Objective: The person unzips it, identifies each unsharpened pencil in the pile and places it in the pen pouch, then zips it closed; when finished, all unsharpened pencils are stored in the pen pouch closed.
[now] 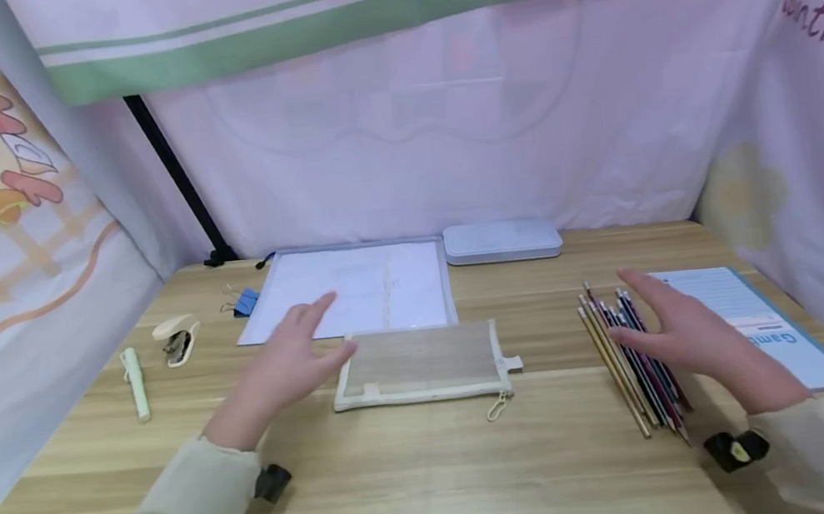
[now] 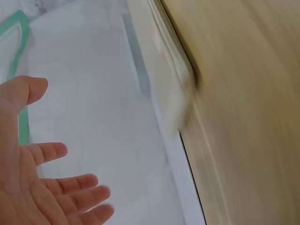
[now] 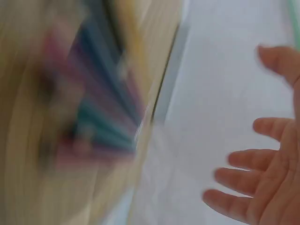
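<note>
Flat rectangular mesh pouch (image 1: 426,360) on wood-grain tabletop (image 1: 421,482), long slim pencils (image 1: 650,383) right, rectangular document sleeve (image 1: 347,285) just behind, small curved stapler (image 1: 179,345) left

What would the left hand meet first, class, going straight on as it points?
Probably the pale back curtain; the left hand seems raised above the paper-filled folder lying under that line. Its height is unclear, though, so it might touch the folder first.

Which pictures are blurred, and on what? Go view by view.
Head view: pencils and pouch fairly sharp, with soft shadows on the table; left wrist view: the pouch's near end smeared, left hand clearer; right wrist view: pencils badly blurred, right hand much crisper.
</note>
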Demonstrator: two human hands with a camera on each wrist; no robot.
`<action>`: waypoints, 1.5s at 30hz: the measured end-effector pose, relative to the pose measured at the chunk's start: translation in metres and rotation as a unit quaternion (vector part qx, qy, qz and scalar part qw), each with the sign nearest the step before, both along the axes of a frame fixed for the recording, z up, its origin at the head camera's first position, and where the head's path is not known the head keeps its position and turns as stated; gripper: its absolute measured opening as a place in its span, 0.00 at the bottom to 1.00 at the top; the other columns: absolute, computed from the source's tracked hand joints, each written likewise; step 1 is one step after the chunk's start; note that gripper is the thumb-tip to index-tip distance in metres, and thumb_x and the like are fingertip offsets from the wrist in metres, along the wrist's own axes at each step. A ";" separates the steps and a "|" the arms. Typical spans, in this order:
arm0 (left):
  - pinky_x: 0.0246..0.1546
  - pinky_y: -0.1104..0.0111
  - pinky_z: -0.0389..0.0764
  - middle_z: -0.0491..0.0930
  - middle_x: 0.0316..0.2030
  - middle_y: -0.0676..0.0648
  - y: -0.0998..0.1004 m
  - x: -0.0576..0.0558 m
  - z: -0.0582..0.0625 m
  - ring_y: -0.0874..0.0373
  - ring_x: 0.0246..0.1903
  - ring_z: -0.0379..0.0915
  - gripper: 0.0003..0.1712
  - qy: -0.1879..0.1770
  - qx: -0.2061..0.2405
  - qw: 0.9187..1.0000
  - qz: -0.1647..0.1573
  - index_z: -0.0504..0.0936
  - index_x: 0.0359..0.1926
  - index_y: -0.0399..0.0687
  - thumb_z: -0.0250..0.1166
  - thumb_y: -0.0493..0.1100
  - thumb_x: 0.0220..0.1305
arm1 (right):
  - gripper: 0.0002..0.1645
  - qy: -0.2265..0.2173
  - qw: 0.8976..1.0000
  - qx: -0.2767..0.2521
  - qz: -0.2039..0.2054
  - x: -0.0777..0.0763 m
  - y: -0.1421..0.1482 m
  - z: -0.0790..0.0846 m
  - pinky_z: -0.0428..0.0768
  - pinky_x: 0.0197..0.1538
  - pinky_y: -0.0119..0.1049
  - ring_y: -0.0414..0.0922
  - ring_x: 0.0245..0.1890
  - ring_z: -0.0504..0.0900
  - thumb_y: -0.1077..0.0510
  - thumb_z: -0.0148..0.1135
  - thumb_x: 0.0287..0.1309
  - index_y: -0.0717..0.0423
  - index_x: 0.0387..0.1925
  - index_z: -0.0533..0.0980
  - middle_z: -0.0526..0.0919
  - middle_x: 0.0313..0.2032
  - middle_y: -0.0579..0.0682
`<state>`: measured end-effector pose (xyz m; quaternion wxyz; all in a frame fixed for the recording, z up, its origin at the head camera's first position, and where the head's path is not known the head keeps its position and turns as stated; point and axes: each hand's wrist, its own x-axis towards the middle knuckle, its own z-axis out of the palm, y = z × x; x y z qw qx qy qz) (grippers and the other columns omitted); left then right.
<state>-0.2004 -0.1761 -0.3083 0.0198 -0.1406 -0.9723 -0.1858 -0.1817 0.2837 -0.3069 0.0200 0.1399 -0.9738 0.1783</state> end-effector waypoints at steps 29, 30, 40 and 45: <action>0.41 0.71 0.74 0.76 0.40 0.46 0.142 -0.008 -0.042 0.59 0.39 0.72 0.37 -0.221 0.165 0.940 -0.201 0.70 0.57 0.44 0.73 0.44 0.44 | 0.41 -0.182 0.945 -0.256 0.091 -0.013 -0.107 -0.065 0.73 0.48 0.42 0.49 0.46 0.73 0.60 0.71 0.41 0.53 0.61 0.68 0.75 0.48 0.54; 0.41 0.71 0.74 0.76 0.40 0.46 0.142 -0.008 -0.043 0.59 0.38 0.72 0.36 -0.224 0.170 0.938 -0.202 0.71 0.57 0.43 0.73 0.43 0.44 | 0.41 -0.179 0.947 -0.252 0.091 -0.013 -0.108 -0.066 0.73 0.47 0.41 0.49 0.45 0.73 0.61 0.71 0.40 0.53 0.60 0.68 0.74 0.49 0.54; 0.36 0.74 0.72 0.74 0.32 0.49 0.144 -0.011 -0.056 0.61 0.33 0.68 0.20 -0.233 0.237 0.926 -0.178 0.77 0.40 0.39 0.72 0.36 0.43 | 0.31 -0.113 0.972 -0.200 0.055 -0.016 -0.122 -0.070 0.72 0.36 0.35 0.45 0.35 0.69 0.58 0.74 0.37 0.55 0.49 0.76 0.73 0.40 0.52; 0.30 0.75 0.72 0.73 0.27 0.50 0.148 -0.012 -0.062 0.61 0.29 0.67 0.17 -0.210 0.239 0.934 -0.165 0.78 0.35 0.40 0.72 0.32 0.41 | 0.29 -0.108 0.975 -0.194 0.030 -0.015 -0.125 -0.069 0.71 0.34 0.35 0.44 0.34 0.69 0.56 0.75 0.38 0.54 0.46 0.77 0.72 0.38 0.51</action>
